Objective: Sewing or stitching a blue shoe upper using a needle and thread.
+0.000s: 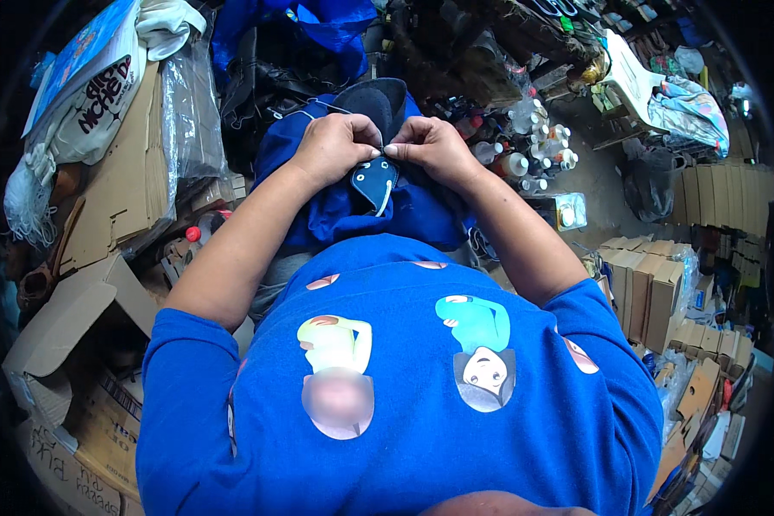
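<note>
On the blue cloth (331, 219) over my lap lies a dark blue shoe (372, 184), its front flap dotted with pale eyelets. A white shoelace (386, 199) hangs from the flap. My left hand (339, 146) is closed, thumb and forefinger pinched at the shoe's upper edge. Just beside it, my right hand (434, 150) pinches at the same edge, the fingertips of both hands nearly touching. Whether a bit of lace is also between the fingertips is too small to tell. The shoe's dark rounded far part shows behind my hands.
Flattened cardboard (116, 172) and a white bag (112, 103) stand on the left, above an open carton (69, 318). Several bottles (513, 164) crowd the floor at the right, near a white chair (632, 82). Stacked cardboard boxes (649, 288) stand nearer on the right.
</note>
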Available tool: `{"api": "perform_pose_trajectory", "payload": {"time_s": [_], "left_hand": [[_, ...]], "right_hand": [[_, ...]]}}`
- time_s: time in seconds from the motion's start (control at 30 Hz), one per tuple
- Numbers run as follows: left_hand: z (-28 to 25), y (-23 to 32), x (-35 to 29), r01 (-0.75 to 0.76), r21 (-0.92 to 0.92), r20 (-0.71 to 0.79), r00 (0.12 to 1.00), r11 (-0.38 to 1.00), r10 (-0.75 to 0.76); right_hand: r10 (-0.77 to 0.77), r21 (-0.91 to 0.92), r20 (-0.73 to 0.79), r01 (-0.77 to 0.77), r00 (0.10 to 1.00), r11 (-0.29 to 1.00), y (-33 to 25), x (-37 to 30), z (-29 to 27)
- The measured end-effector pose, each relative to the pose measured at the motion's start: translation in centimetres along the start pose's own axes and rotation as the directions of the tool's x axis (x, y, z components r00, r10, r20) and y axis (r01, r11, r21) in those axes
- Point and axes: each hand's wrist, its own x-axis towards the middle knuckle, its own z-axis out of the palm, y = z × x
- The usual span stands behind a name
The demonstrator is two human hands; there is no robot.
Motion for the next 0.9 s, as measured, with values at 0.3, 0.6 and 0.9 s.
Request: {"api": "perform_pose_trajectory", "payload": {"time_s": [0.3,0.6,0.9], "left_hand": [[-2.2,2.2,-2.0,-0.067,0.4,0.022,0.998,0.914,0.064],[-2.1,2.7,-0.4,-0.145,0.347,0.217,0.974,0.927,0.071],[-1.5,2.4,-0.5,-0.123,0.293,0.192,0.979,0.948,0.068]], "right_hand": [[-0.07,0.04,0.0,0.07,0.998,0.997,-0.1,-1.9,-2.1],[0.196,0.112,0.137,-0.211,0.971,0.971,-0.9,-5.9,-4.4],[-0.048,-0.239,-0.08,0.028,0.996,0.971,-0.5,-5.6,-2.6]]}}
